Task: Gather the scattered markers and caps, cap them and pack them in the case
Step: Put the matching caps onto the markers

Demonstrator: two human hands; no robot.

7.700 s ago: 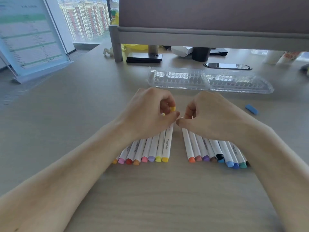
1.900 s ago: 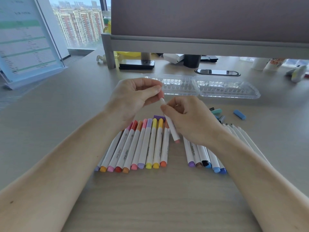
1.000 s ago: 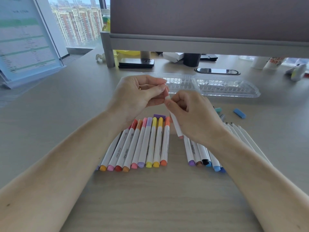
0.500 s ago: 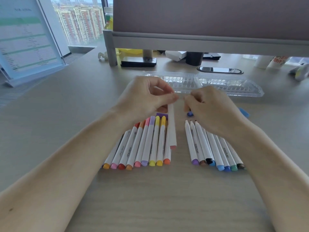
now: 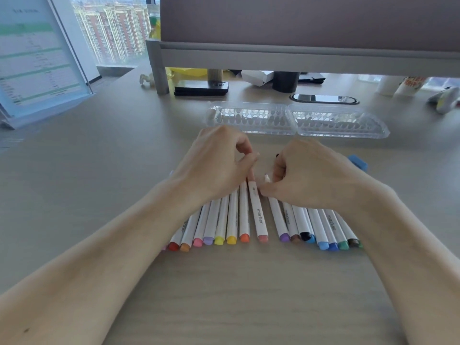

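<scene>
At 6 o'clock from the clear case (image 5: 336, 125), the pink marker (image 5: 258, 215) now lies on the desk (image 5: 99, 170) at the left row's (image 5: 219, 220) 3 o'clock edge, no longer lifted. The left hand (image 5: 219, 165) pinches its far end. The right hand (image 5: 311, 175) curls at 3 o'clock, and I cannot tell what it holds.

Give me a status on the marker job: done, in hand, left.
Done: markers are gathered into a left row and a right row on the desk. In hand: the left hand holds the pink-ended marker beside the left row; the right hand pinches the purple-ended marker. Left: a blue cap lies loose, and the clear case is open and empty, so nothing is packed.
</scene>
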